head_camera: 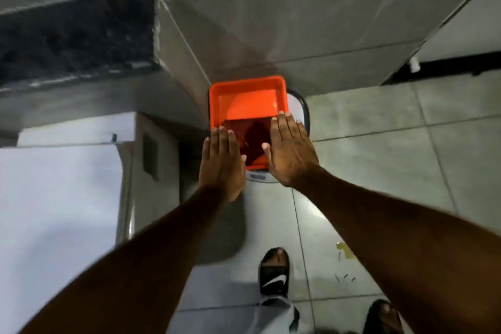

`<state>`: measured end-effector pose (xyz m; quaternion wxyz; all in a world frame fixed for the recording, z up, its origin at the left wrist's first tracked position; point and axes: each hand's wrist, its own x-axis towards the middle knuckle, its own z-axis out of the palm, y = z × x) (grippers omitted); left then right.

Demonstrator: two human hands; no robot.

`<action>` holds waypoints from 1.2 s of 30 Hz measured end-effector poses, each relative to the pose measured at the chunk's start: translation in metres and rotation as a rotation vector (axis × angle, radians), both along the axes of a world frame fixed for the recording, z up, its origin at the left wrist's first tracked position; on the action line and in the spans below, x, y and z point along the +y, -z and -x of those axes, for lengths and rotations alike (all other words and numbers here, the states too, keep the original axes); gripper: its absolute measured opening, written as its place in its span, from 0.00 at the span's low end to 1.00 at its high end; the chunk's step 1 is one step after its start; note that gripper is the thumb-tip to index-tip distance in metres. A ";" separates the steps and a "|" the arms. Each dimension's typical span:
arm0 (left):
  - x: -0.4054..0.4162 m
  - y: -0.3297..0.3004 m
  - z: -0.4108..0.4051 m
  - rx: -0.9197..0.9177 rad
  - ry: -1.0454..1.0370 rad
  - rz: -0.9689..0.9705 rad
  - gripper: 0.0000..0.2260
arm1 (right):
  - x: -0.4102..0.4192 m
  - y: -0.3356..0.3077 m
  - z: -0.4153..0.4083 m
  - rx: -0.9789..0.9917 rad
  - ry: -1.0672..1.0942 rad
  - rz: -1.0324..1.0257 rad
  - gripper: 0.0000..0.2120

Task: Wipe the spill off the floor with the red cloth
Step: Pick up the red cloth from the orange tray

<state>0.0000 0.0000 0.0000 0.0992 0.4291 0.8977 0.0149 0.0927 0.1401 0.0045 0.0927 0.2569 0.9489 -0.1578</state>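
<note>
An orange square basin (248, 87) stands on a white stool by the wall corner. A dark red cloth (254, 138) lies inside its near half, seemingly under water. My left hand (221, 163) hovers flat over the basin's near left edge, fingers together and extended. My right hand (291, 149) is spread flat over the near right rim. Neither hand holds anything. A yellowish spill (343, 249) with small dark specks lies on the floor tiles at the lower right, beside my right forearm.
A dark stone counter (76, 35) and a white appliance (62, 184) stand on the left. Grey tiled floor (379, 116) stretches to the right. My sandalled feet (273, 271) are at the bottom. A white door or panel (466, 35) is at the upper right.
</note>
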 end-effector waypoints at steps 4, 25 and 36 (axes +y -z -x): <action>0.010 0.055 0.034 -0.020 0.017 0.064 0.28 | 0.006 0.051 0.027 -0.032 -0.042 -0.016 0.31; 0.084 0.144 0.117 -0.104 0.022 0.247 0.18 | 0.046 0.135 0.117 -0.257 -0.015 -0.075 0.17; 0.053 0.064 0.098 -0.437 -0.064 -0.137 0.12 | 0.043 0.069 0.040 0.218 0.124 0.193 0.17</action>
